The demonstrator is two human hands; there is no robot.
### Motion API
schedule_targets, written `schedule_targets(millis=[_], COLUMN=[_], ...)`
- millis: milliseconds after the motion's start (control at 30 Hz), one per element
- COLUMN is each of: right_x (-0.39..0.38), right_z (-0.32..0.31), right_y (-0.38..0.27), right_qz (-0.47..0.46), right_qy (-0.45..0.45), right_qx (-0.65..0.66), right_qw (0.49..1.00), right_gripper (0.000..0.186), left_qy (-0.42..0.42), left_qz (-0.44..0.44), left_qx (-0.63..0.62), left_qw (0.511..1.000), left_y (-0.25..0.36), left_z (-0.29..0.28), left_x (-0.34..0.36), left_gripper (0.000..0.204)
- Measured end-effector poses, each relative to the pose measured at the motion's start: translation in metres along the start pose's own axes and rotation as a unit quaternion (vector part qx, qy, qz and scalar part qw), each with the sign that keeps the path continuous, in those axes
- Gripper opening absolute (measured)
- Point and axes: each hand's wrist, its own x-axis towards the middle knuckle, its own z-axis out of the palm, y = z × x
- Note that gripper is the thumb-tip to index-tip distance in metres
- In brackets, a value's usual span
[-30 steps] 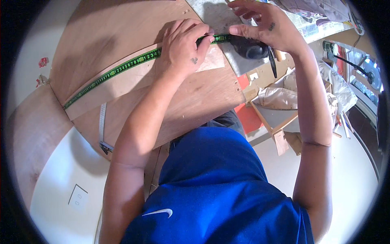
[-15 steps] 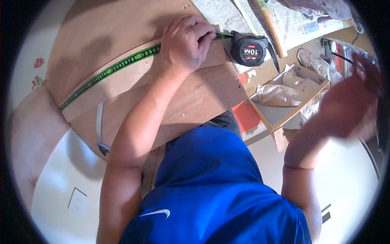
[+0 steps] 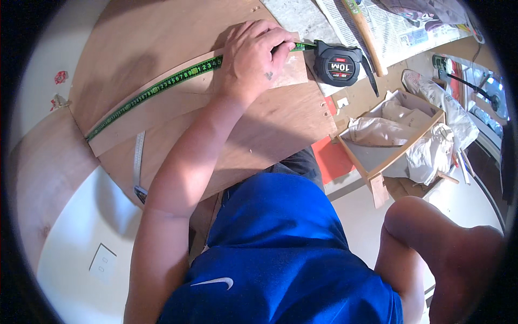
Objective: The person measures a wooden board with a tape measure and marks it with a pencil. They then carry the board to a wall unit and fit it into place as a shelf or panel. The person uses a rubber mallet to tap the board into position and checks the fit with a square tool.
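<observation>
My left hand (image 3: 253, 62) lies over a thin wooden strip (image 3: 199, 92), its fingers closed and pinching the tape measure's blade close to the strip's right end. The green blade (image 3: 156, 89) stretches along the strip's upper edge to the far left of the board. Just right of my fingers sits the black tape measure case (image 3: 338, 65), with a dark strap hanging from its right side. My right forearm (image 3: 458, 243) is bent up near the lower right rim, dark and close. The right hand itself does not show.
The strip rests on a large plywood board (image 3: 264, 129). A small metal ruler or square (image 3: 138, 162) lies at its lower left. On newspaper (image 3: 404, 51) there is a wooden handle (image 3: 364, 35). A wooden drawer-like box (image 3: 399, 154) holding crumpled cloth stands at right, beside a white bag (image 3: 440, 102).
My right arm has swung from the far right down toward the lower right, its hand leaving view. The left hand keeps its hold; the whole scene has shifted slightly rightward.
</observation>
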Motion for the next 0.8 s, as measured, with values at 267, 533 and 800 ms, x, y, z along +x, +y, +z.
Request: schedule_targets(millis=[267,533,800], right_x=[-0.077,-0.123,-0.103], right_z=[0.020,0.051,0.048], right_y=[0.029,0.146,0.205], right_qz=[0.194,0.290,0.166], right_qy=[0.225,0.100,-0.127], right_qx=[0.184,-0.084,-0.386], right_qw=[0.937,0.948,0.899], right_gripper=[0.062,0.039,0.037], left_qy=[0.012,0.012,0.005], left_qz=[0.019,0.003,0.005], left_qx=[-0.013,0.001,0.003], left_qw=[1.000,1.000,1.000], left_y=[0.000,0.000,-0.001], left_z=[0.002,0.003,0.003], left_x=[-0.006,-0.006,-0.006], left_gripper=[0.009,0.009,0.011])
